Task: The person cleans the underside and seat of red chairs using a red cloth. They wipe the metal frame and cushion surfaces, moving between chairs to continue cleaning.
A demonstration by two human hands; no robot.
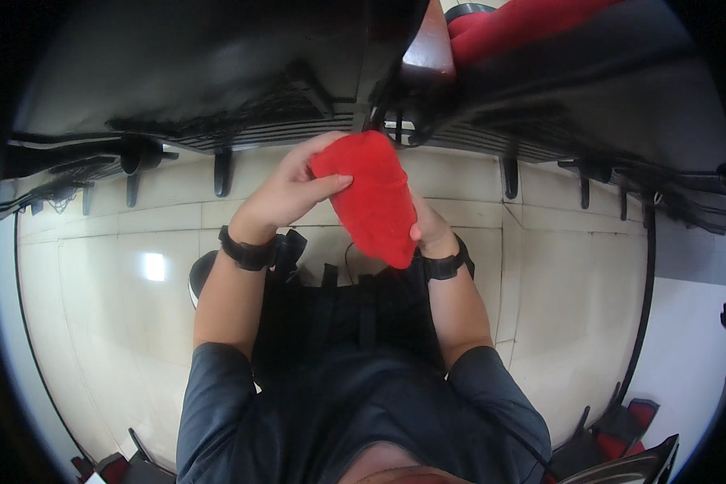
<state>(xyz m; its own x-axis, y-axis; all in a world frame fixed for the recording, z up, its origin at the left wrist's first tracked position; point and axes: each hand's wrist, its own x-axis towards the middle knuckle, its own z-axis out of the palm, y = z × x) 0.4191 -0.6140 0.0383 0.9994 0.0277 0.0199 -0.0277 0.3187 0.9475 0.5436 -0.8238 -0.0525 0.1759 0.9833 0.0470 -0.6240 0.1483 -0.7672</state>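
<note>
A folded piece of soft red cloth [372, 199] is held up between both hands in front of my body. My left hand [296, 184] grips its upper left edge, the thumb lying on top of the cloth and the fingers behind it. My right hand [428, 225] holds it from the lower right side; most of those fingers are hidden behind the cloth. Its lower tip hangs near my right wrist. Both wrists wear black straps.
Dark tabletops or panels [206, 66] with slatted fronts and black supports run across the view beyond my hands. More red fabric [520, 30] lies at the top right. Pale floor tiles [127, 327] spread around me, and red and black chairs [626, 426] stand at the lower right.
</note>
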